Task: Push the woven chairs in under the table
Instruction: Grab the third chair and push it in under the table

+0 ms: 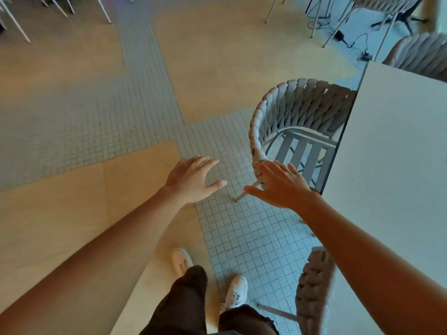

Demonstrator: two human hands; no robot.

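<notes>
The woven chair (290, 112) stands ahead and to the right, its slatted seat partly tucked beneath the table (399, 165) — the curved back bulges away from the table edge, so the push runs rightward. The right hand (280, 184) is nearer, fingers spread and flat, over the near end of the back rim; whether it touches I cannot tell. The left hand (193, 180) hovers apart to the left, fingers splayed, holding nothing. The back is thick braided grey strapping on a thin metal frame — likely light. A second woven chair (312, 291) sits close by the table below the right forearm.
</notes>
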